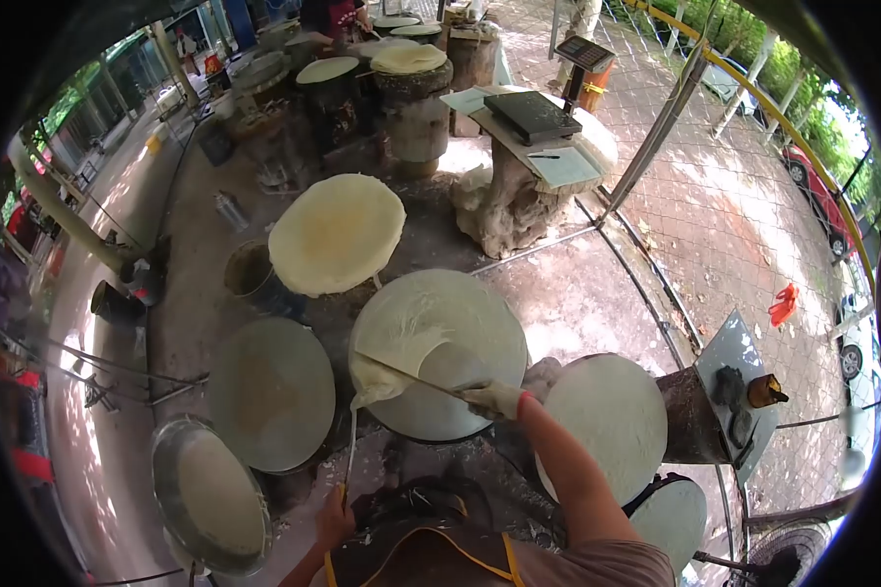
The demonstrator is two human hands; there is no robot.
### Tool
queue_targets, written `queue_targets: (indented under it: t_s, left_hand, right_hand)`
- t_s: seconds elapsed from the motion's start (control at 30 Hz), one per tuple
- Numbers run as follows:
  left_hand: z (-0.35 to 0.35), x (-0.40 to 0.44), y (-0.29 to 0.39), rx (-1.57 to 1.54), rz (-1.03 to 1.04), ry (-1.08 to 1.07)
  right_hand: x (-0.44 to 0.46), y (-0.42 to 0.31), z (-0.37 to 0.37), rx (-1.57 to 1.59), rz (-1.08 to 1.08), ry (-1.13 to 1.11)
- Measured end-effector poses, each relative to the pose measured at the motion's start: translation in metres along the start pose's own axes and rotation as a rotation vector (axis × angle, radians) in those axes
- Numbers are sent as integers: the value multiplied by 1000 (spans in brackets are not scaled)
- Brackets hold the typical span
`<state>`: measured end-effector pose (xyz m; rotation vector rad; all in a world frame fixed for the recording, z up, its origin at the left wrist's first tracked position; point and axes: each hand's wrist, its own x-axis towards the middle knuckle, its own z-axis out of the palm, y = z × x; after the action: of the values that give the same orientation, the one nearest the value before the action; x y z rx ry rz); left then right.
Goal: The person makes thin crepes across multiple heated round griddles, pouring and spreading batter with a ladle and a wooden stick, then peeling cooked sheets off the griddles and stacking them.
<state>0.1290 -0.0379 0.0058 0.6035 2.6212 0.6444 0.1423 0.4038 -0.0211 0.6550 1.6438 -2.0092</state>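
Note:
My right hand [495, 399], in a pale glove, grips one end of a long thin spreader [416, 378] lying across the large round griddle [455, 423] in front of me. Pale wet batter [401, 318] coats the far part of the plate, while the near part looks mostly bare. A lump of batter [374, 383] hangs at the spreader's left end, over the griddle's left edge. Lower down, my left hand [335, 520] is closed around the handle of a long thin tool [352, 450]. Its upper end meets the batter lump, so its head is hidden.
A metal basin of batter [215, 499] stands at left, beside another griddle [271, 396]. Coated griddles [605, 426] stand at right. Ahead, a round flatbread [335, 235] rests on a support. A scale [533, 115] sits on a stump table near the wire fence.

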Motion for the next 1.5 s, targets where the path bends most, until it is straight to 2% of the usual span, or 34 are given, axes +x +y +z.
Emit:
queue_targets:
  t_s: [0.03, 0.13, 0.17, 0.27, 0.3, 0.4, 0.43, 0.53, 0.63, 0.67, 0.73, 0.77, 0.87, 0.9, 0.97, 1.03, 1.1, 1.2, 1.27, 1.33, 1.47, 1.5]
  left_hand:
    - [2, -3, 0, -2, 17, 19]
    - [13, -9, -7, 11, 80, 87]
    - [17, -12, -10, 20, 105, 112]
    - [8, -11, 1, -11, 26, -3]
    - [7, -14, 2, -20, 21, 8]
    - [5, -15, -2, -30, 26, 50]
    - [3, -15, -6, -20, 39, 57]
    - [-7, -12, -17, -30, 107, 43]
    - [-21, -3, -34, -57, 303, 100]
    - [-27, 1, -41, -67, 389, 131]
    - [-48, 4, -46, -187, 300, 22]
    - [-59, 7, -50, -245, 253, -34]
    - [-82, 32, -68, -328, 374, -8]
    - [-92, 41, -75, -412, 352, -59]
    - [-111, 55, -85, -584, 294, -153]
    - [-131, 62, -99, -757, 233, -170]
    - [-149, 60, -114, -906, 170, -166]
    - [-176, 44, -146, -1043, 85, -135]
    - [-187, 33, -173, -1084, 54, -94]
    - [-195, 25, -198, -1143, -3, -97]
    - [-199, 12, -220, -1206, -121, -63]
    - [-200, 9, -223, -1207, -135, -60]
  right_hand:
    - [-8, 1, -2, -13, -50, -39]
    - [-17, -30, -9, 139, 188, 538]
    - [-5, 2, -20, 350, -155, 504]
    - [1, 16, -4, 54, -17, 145]
    - [-31, -15, 16, -94, 60, 135]
    - [-48, 16, 7, -53, -59, 108]
    - [-46, 30, 9, 94, -58, 282]
    - [-40, 59, 33, 347, -164, 544]
    - [-47, 75, 63, 7, 7, 321]
    - [-54, 82, 76, 134, 0, 338]
    - [-73, 101, 103, 384, -15, 367]
    - [-70, 126, 119, 434, -80, 478]
    - [-45, 140, 216, 983, -178, 783]
    - [-46, 105, 255, 938, -65, 755]
    - [-7, 83, 300, 832, -198, 479]
    - [66, 81, 319, 374, -328, 471]
    - [147, 103, 322, 59, -408, 723]
    - [141, 85, 338, 170, -274, 1138]
    - [114, 60, 374, 273, -76, 1233]
    - [125, 49, 418, 332, 44, 1376]
    - [161, 57, 405, -40, 37, 1242]
    - [146, 56, 393, 116, 19, 1157]
